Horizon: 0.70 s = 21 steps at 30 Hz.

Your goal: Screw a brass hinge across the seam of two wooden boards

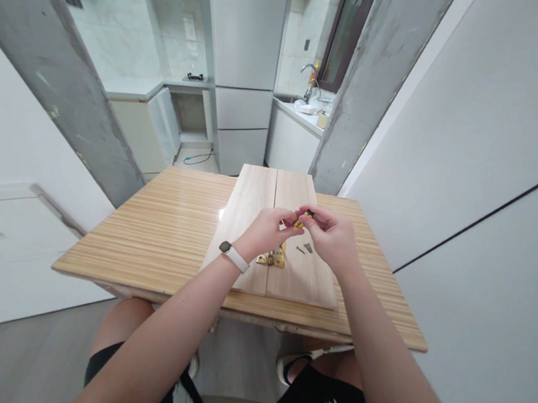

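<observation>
My left hand (273, 228) and my right hand (334, 235) meet above the pale wooden boards. Between their fingertips is a small yellow-and-black object (302, 219); its exact kind is too small to make out. Both hands are closed on it, the left from one side and the right from the other. Below my left hand lies a gold-coloured metal piece (277, 257), like a hinge, partly hidden by the wrist. Several screws (308, 248) lie loose on the right board (300, 285), beneath my right hand. The left board (253, 193) sits beside it with a narrow seam between.
The boards rest on a striped wooden table (156, 233). A grey pillar (358, 88) and white panel (493, 158) stand on the right. Beyond the table are a refrigerator (246, 33) and a sink tap (309, 75).
</observation>
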Motion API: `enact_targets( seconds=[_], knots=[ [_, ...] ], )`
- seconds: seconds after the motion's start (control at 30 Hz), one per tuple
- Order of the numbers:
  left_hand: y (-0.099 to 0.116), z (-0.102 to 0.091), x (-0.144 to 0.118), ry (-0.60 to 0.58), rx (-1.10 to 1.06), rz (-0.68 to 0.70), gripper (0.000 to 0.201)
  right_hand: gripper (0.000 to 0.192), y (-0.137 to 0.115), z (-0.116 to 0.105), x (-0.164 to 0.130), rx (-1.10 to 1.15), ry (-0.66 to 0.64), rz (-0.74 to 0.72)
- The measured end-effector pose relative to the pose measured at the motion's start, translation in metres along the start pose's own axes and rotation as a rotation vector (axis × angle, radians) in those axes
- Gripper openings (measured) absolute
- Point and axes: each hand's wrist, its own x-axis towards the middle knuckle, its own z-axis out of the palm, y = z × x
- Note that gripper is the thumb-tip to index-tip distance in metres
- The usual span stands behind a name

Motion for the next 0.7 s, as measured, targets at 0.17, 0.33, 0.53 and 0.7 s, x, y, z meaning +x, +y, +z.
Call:
enact_targets(
  seconds=[0.17,0.33,0.53,0.7],
  knots=[
    [-0.004,-0.003,0.004,-0.063,-0.060,-0.027,0.011,0.022,-0.005,0.010,-0.006,-0.055,0.105,0.011],
    [-0.007,-0.007,0.008,-0.122,-0.098,-0.028,0.012,0.024,-0.012,0.021,-0.013,-0.147,0.222,-0.004],
    [-0.013,-0.002,0.006,-0.088,-0.115,-0.031,0.017,0.029,-0.006,0.026,-0.016,-0.099,0.275,0.015],
    [-0.010,0.001,0.003,-0.072,-0.093,-0.041,0.017,0.041,0.000,0.017,-0.012,0.091,0.170,0.085]
  ],
)
